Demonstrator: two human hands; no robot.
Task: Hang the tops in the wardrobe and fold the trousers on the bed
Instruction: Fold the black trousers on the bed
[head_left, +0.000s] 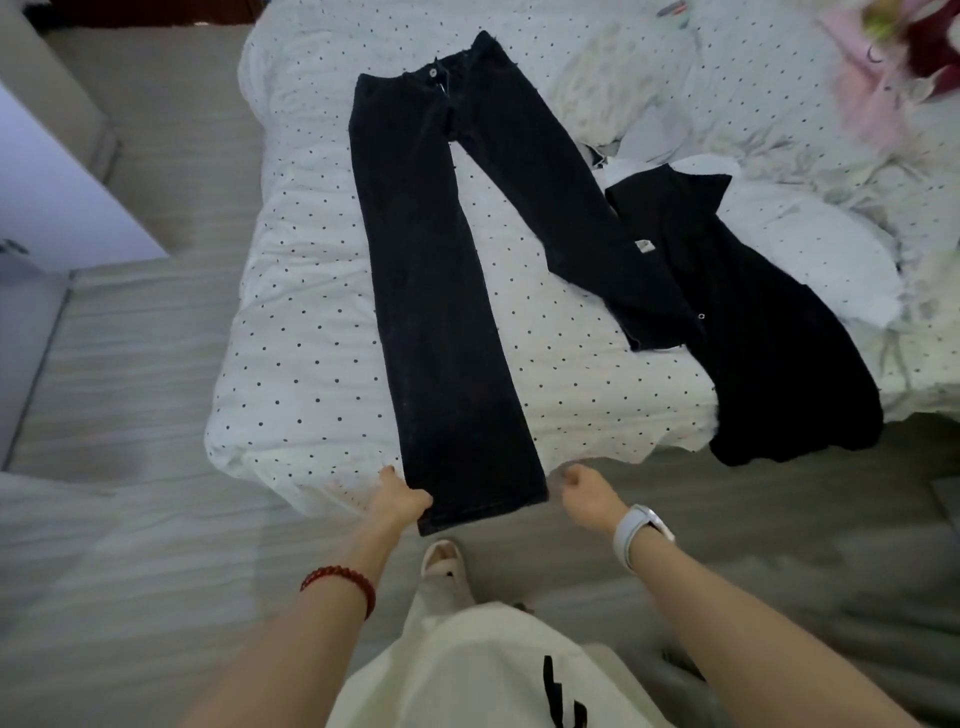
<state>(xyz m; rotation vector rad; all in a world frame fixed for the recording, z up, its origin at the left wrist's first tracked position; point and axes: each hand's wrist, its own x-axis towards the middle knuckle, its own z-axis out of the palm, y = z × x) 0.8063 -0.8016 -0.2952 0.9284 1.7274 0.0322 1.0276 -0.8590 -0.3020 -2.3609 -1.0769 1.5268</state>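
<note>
Head view showed, at nine o'clock, the left hand (399, 496) pinching the hem of the near leg of the black trousers (447, 291), probably to pull it straight for folding. Those trousers lay flat on the dotted bed (291, 322), waist at twelve o'clock, legs spread. At six o'clock the right hand (584, 491) hung loosely curled, holding nothing. At three o'clock lay a black top (769, 332), unhung.

Grey striped floor (130, 374), white cabinet (47, 182) at left, dim light
</note>
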